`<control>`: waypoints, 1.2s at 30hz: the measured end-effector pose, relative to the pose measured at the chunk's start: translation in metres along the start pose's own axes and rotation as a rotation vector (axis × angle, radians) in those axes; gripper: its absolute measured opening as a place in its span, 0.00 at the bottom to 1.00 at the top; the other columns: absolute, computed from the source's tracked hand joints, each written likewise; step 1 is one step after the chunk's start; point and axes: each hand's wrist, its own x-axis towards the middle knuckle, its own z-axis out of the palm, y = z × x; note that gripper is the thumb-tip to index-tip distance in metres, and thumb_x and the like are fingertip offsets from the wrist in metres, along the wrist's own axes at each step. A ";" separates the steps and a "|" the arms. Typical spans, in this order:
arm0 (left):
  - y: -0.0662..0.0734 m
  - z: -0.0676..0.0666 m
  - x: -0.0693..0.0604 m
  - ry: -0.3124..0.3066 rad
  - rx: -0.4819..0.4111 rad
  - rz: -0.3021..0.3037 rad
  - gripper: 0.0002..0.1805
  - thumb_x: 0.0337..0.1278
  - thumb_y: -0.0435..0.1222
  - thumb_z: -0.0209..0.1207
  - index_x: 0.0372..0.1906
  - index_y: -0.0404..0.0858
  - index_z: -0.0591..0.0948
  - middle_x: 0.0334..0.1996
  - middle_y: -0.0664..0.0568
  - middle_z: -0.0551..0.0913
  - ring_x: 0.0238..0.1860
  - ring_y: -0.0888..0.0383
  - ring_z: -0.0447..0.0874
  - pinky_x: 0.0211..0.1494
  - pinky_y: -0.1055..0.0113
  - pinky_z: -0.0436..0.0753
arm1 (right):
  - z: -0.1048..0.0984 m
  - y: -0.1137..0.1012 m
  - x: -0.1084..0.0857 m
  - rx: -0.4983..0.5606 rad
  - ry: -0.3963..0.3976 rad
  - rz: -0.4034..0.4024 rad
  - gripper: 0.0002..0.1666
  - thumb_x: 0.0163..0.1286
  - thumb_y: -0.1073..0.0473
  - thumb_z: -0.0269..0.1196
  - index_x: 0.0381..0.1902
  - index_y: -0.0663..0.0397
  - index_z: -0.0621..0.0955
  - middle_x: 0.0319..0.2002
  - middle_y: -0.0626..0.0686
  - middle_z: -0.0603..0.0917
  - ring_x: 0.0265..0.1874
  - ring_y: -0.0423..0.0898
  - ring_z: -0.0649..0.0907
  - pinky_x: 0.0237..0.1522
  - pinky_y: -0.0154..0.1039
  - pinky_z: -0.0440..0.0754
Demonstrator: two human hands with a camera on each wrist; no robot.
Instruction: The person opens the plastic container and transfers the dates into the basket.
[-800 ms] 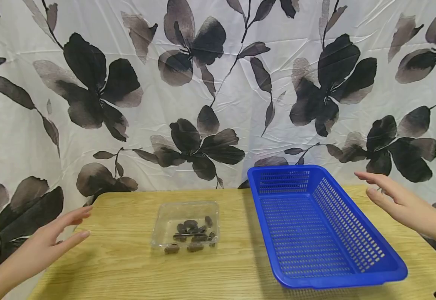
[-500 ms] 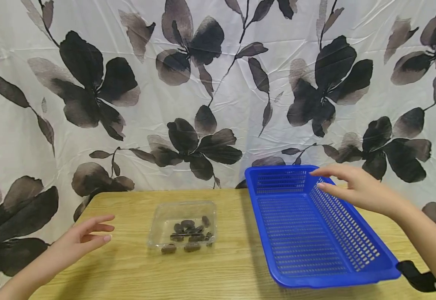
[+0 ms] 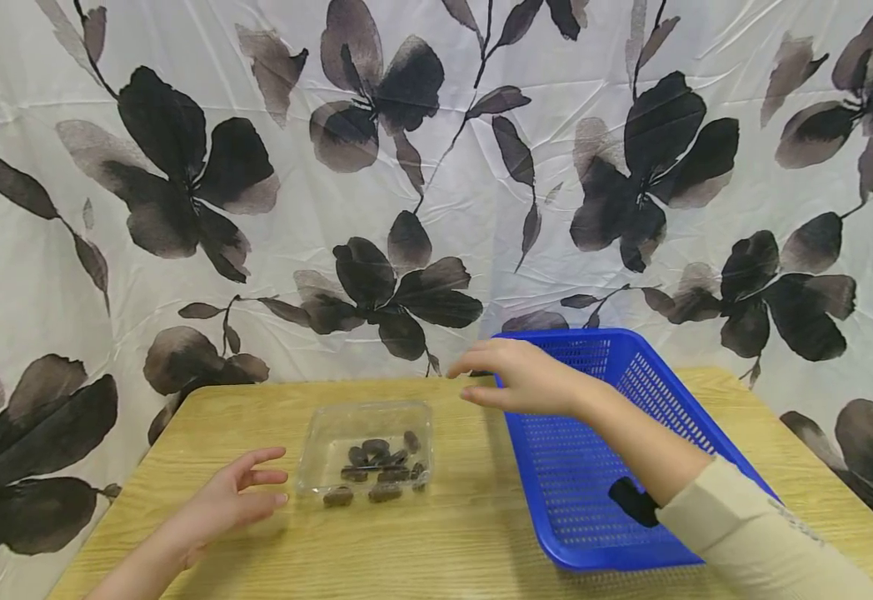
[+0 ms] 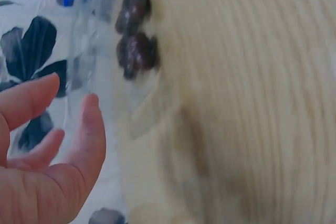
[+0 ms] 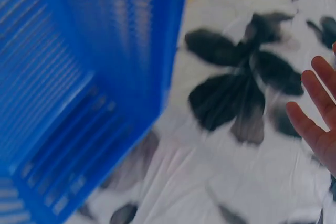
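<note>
A clear plastic box (image 3: 365, 421) with several dark brown oval pieces (image 3: 376, 450) stands on the table, left of the middle. Just left of it my left hand (image 3: 222, 504) hovers with fingers parted, touching nothing; in the left wrist view this hand (image 4: 58, 156) is beside the box and its dark pieces (image 4: 137, 53). My right hand (image 3: 526, 377) is in the air over the left rim of the blue basket (image 3: 545, 500), fingers extended and holding nothing. The right wrist view has its fingers (image 5: 315, 108) at the right edge, apart from the basket (image 5: 121, 77).
The wooden table (image 3: 406, 558) carries both containers, the basket on the right. A white cloth with dark flowers (image 3: 436, 183) hangs behind the table. A black band (image 3: 634, 502) is at my right wrist, by the beige sleeve (image 3: 759, 533).
Both hands have come inward toward the clear box: the left hand rightward, the right hand leftward across the basket. The box and basket stay in place on the table.
</note>
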 end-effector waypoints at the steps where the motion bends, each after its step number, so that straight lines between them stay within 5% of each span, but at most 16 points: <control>1: -0.001 0.002 0.001 0.010 -0.011 -0.008 0.41 0.56 0.33 0.61 0.68 0.26 0.52 0.57 0.27 0.66 0.50 0.47 0.77 0.49 0.54 0.79 | 0.005 -0.004 0.008 -0.003 -0.015 -0.008 0.14 0.66 0.57 0.60 0.48 0.51 0.81 0.43 0.46 0.81 0.43 0.42 0.79 0.44 0.39 0.76; 12: -0.010 0.012 0.008 0.041 -0.183 -0.081 0.41 0.57 0.28 0.59 0.69 0.25 0.48 0.59 0.23 0.60 0.46 0.51 0.81 0.48 0.61 0.80 | 0.064 -0.048 0.081 -0.032 -0.181 -0.128 0.13 0.66 0.56 0.60 0.47 0.51 0.81 0.43 0.48 0.81 0.43 0.42 0.79 0.46 0.31 0.74; 18: -0.019 0.009 0.008 -0.036 -0.322 -0.078 0.39 0.58 0.27 0.58 0.68 0.23 0.50 0.49 0.41 0.76 0.44 0.56 0.81 0.50 0.63 0.79 | 0.100 -0.075 0.104 -0.181 -0.194 -0.125 0.13 0.64 0.53 0.62 0.47 0.43 0.82 0.42 0.43 0.80 0.43 0.36 0.78 0.44 0.26 0.74; 22: -0.020 0.009 0.011 -0.045 -0.384 -0.093 0.38 0.58 0.26 0.58 0.68 0.22 0.51 0.42 0.51 0.79 0.43 0.58 0.81 0.49 0.64 0.79 | 0.122 -0.090 0.111 -0.273 -0.188 -0.081 0.14 0.65 0.48 0.61 0.49 0.35 0.81 0.44 0.40 0.77 0.47 0.35 0.75 0.43 0.28 0.73; 30: -0.021 0.012 0.015 0.029 -0.361 -0.098 0.34 0.57 0.26 0.58 0.65 0.19 0.56 0.39 0.55 0.80 0.40 0.63 0.81 0.46 0.67 0.80 | 0.162 -0.097 0.110 -0.437 -0.090 -0.030 0.10 0.64 0.44 0.60 0.43 0.30 0.81 0.44 0.39 0.76 0.46 0.38 0.72 0.44 0.36 0.72; 36: -0.023 0.012 0.016 -0.024 -0.410 -0.057 0.32 0.58 0.26 0.57 0.64 0.19 0.57 0.38 0.54 0.81 0.40 0.63 0.80 0.46 0.69 0.80 | 0.180 -0.096 0.105 -0.461 0.004 -0.036 0.07 0.65 0.43 0.59 0.37 0.31 0.82 0.37 0.39 0.74 0.41 0.38 0.73 0.44 0.35 0.73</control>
